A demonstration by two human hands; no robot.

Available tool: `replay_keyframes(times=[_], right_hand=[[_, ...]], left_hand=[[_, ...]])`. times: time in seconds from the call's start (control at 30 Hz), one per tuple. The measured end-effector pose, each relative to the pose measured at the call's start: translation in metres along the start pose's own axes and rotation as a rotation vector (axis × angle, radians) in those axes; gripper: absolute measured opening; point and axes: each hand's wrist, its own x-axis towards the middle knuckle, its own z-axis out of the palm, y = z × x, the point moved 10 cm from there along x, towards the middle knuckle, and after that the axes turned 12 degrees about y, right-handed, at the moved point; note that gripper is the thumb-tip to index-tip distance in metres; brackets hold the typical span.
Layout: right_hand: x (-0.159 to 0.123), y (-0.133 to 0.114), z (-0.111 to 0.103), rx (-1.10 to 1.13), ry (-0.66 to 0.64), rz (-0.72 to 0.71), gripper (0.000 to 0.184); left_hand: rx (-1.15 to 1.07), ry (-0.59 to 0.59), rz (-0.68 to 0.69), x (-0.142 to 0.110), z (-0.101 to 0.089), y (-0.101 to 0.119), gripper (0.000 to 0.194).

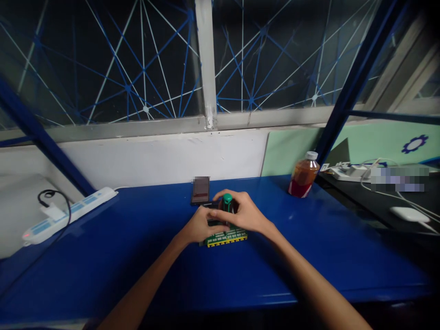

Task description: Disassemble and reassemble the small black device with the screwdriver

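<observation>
My right hand [244, 211] is wrapped round a screwdriver [227, 201] with a green and black handle. The screwdriver stands upright over a green circuit board [223, 238] with a yellow strip along its near edge. From the left, my left hand [197, 225] reaches in low by the screwdriver's lower end, thumb and fingers curled toward each other above the board. What lies between those fingertips is hidden, as is the screwdriver's tip. Part of a dark piece [209, 205] shows behind my hands.
A phone-like dark slab [200, 190] lies behind the board on the blue table [144, 266]. At the back right stands a drink bottle [304, 176]. A white power strip [74, 213] with a black cable lies left. Cables and a white charger [409, 214] occupy the dark surface at right.
</observation>
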Motion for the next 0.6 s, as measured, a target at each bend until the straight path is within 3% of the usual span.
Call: replay_keyframes(times=[0.2, 0.6], right_hand=[[0.0, 0.001, 0.006, -0.023, -0.006, 0.022, 0.034], [-0.001, 0.004, 0.006, -0.041, -0.055, 0.066, 0.031]], left_hand=[[-0.04, -0.023, -0.023, -0.002, 0.001, 0.008, 0.021], [0.028, -0.051, 0.09, -0.001, -0.001, 0.016, 0.014]])
